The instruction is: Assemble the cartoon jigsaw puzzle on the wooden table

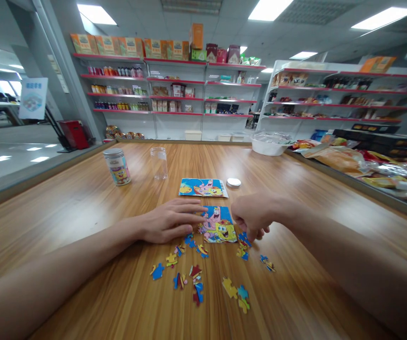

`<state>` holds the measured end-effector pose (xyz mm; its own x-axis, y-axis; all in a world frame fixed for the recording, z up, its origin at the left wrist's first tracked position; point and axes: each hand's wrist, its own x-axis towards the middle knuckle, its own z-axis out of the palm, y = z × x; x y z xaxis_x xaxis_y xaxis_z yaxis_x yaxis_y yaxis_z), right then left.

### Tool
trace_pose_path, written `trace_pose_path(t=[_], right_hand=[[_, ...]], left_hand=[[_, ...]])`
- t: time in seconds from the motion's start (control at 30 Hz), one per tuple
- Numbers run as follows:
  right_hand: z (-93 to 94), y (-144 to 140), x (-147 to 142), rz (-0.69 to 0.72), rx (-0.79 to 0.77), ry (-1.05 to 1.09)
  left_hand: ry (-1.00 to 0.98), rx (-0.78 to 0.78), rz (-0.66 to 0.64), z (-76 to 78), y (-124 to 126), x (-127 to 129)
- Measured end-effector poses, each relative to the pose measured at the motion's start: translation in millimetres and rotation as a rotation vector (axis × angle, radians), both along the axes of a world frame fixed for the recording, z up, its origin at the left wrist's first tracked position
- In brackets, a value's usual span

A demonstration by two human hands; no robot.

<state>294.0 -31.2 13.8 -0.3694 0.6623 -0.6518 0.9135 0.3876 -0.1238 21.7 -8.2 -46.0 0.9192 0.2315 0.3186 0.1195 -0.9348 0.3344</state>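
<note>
A partly joined cartoon jigsaw (218, 225) lies on the wooden table (82, 212). My left hand (169, 220) rests flat on the table with its fingertips against the jigsaw's left edge. My right hand (255, 217) hovers curled at the jigsaw's right edge, over a loose piece (245, 239); whether the fingers pinch it I cannot tell. Several loose pieces (196, 276) are scattered in front of the jigsaw. A printed reference picture (202, 187) lies just behind it.
A lidded printed jar (117, 166), a clear lidless jar (159, 163) and a round metal lid (233, 182) stand behind the picture. A white bowl (269, 144) and snack packets (345, 160) lie at the far right. Store shelves (175, 85) line the back wall.
</note>
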Motion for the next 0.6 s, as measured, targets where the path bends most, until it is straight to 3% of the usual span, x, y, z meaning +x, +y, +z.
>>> trace_pose_path(t=[0.17, 0.37, 0.47, 0.6], right_hand=[[0.9, -16.6, -8.5, 0.07, 0.006, -0.019], [11.1, -48.0, -29.4, 0.215, 0.17, -0.037], [13.6, -59.2, -35.3, 0.285, 0.232, -0.023], [20.3, -60.4, -40.0, 0.342, 0.246, -0.01]], left_hand=[[0.174, -0.086, -0.072, 3.2, -4.2, 4.5], [0.206, -0.122, -0.066, 3.9, -4.0, 4.7], [0.078, -0.229, -0.048, -1.0, -0.4, 1.2], [-0.314, -0.287, 0.184, -11.2, 18.9, -11.5]])
